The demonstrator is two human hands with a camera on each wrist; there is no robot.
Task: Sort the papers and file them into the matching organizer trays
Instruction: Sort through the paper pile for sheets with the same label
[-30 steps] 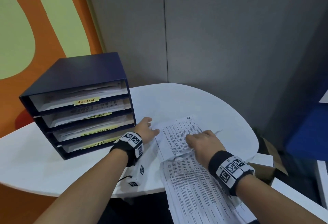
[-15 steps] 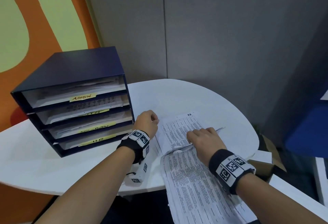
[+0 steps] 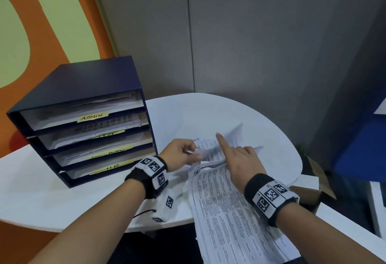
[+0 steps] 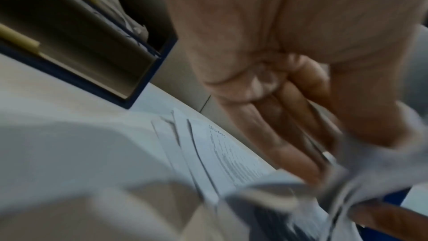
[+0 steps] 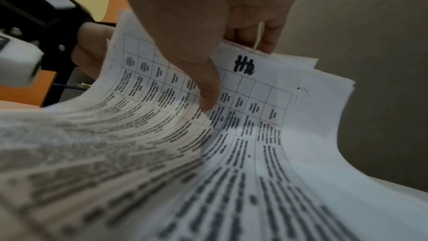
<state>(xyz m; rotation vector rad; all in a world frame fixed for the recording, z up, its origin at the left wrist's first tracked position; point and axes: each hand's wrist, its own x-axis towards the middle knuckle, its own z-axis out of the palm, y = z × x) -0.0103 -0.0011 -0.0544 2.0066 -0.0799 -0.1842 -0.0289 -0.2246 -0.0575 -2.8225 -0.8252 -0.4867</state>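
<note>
A dark blue organizer (image 3: 83,88) with several trays stands at the left of the white table (image 3: 208,109); its top label reads ADMIN (image 3: 93,116). A stack of printed papers (image 3: 229,211) lies in front of me and overhangs the table's near edge. My left hand (image 3: 179,155) pinches the left edge of an upper sheet (image 4: 227,153). My right hand (image 3: 240,159) holds the far end of the top sheets bent upward, index finger raised. In the right wrist view my thumb (image 5: 203,89) presses a gridded sheet (image 5: 254,116) with fingers behind it.
A small white device with black markers (image 3: 167,205) and a cable lies on the table under my left wrist. A cardboard box (image 3: 309,192) sits below the table's right edge. Grey wall panels close the back, and a blue block (image 3: 365,148) stands at right.
Both hands rested on the papers before. Now my left hand pinches a sheet's edge, and my right hand has lifted the far end of the top sheets, index finger up.
</note>
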